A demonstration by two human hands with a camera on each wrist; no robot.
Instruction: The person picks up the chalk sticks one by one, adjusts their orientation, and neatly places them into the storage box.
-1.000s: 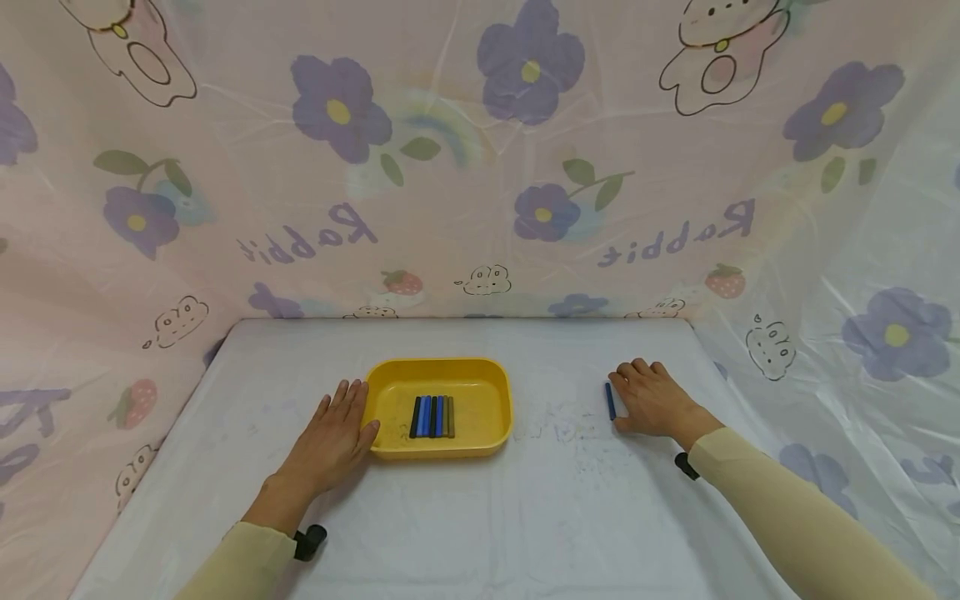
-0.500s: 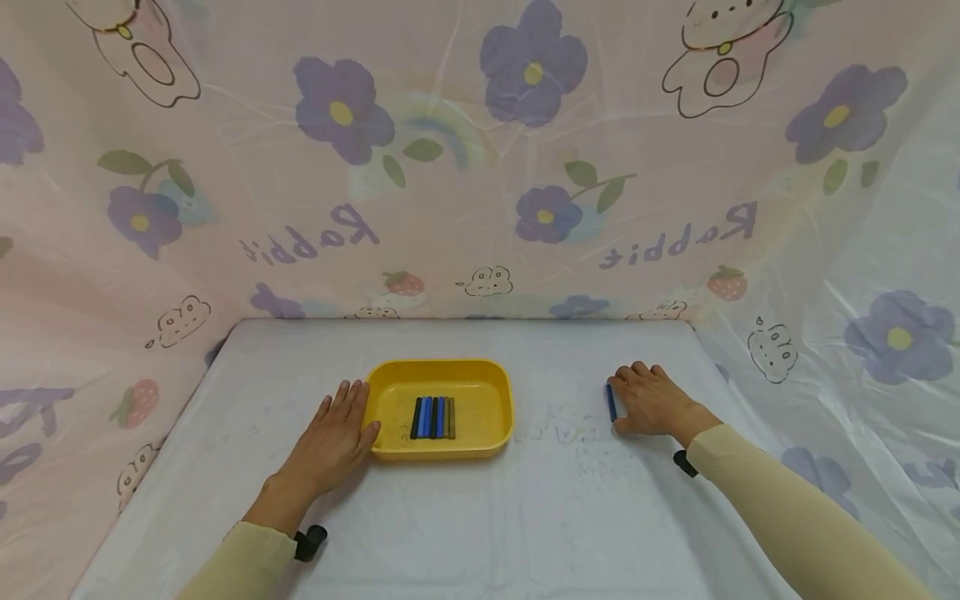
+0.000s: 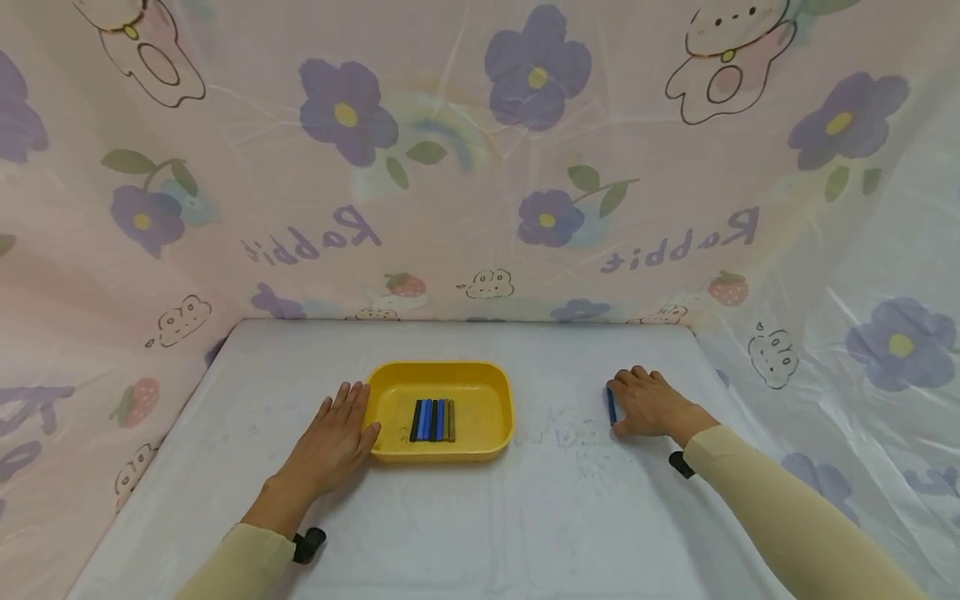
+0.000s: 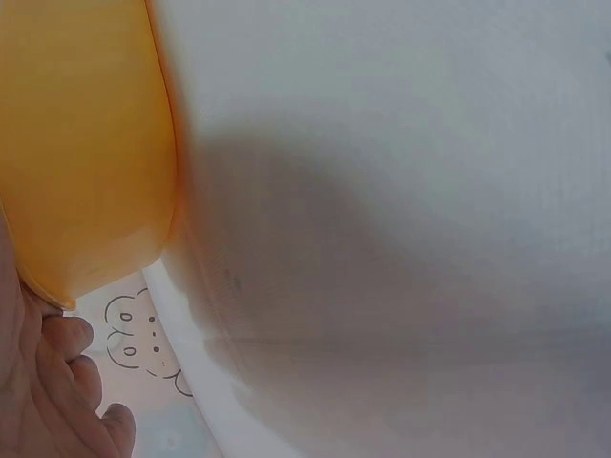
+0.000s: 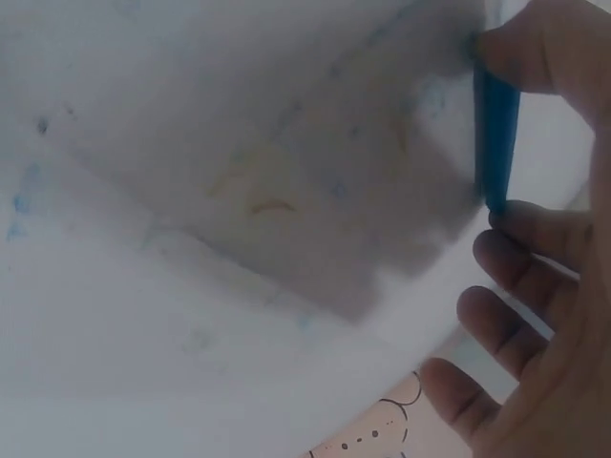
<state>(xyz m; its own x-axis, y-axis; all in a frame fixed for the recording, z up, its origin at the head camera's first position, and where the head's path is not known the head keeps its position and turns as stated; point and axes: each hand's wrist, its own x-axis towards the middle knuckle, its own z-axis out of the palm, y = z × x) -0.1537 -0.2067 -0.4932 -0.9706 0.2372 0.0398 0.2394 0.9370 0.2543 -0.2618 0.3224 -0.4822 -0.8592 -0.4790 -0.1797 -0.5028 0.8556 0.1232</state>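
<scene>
My left hand (image 3: 333, 437) lies along the left side of a yellow tray (image 3: 499, 417), fingers straight, thumb at the rim. The left wrist view shows the tray's outer wall (image 4: 91, 143) beside my fingers. Inside the tray, several thin crayons (image 3: 432, 420) in dark, blue and olive-brown lie side by side in a row. To the right of the tray, my right hand (image 3: 651, 404) pinches a blue crayon (image 3: 611, 406) lengthwise. In the right wrist view, the thumb is at one end of this crayon (image 5: 496, 134) and the index finger at the other; the remaining fingers are loosely bent.
A white cloth (image 3: 480, 525) with faint coloured smudges (image 3: 573, 429) covers the table. Behind and at both sides hang patterned curtains (image 3: 450, 192) with flowers and rabbits. Each wrist carries a small black camera mount (image 3: 309, 546).
The head view has shifted very slightly. My right thumb and index finger sit a little closer over the blue crayon's ends. The left hand and the tray stay put.
</scene>
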